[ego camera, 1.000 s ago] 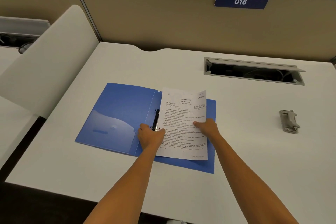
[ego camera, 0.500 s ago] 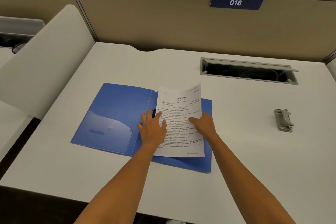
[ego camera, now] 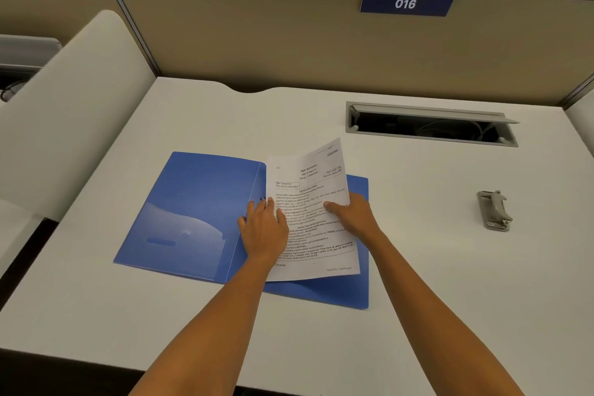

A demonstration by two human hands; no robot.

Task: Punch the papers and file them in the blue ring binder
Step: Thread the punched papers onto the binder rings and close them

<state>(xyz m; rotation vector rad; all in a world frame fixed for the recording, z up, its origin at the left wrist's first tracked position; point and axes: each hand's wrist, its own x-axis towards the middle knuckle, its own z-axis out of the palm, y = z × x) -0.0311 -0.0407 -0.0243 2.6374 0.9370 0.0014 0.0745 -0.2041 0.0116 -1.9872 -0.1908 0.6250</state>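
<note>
The blue ring binder lies open on the white desk. A printed paper rests on its right half, the left edge by the spine and the top right corner curling upward. My left hand presses flat, fingers straight, on the paper's left edge, covering almost all of the ring mechanism. My right hand holds the paper's right edge with the thumb on top. A grey metal hole punch sits on the desk well to the right, away from both hands.
An open cable tray is sunk into the desk behind the binder on the right. A beige partition labelled 016 closes the back. A white curved divider stands along the left side.
My left hand went from gripping at the rings to lying flat over the paper's left edge. The paper's right side has lifted and curled. The view shifted slightly.
</note>
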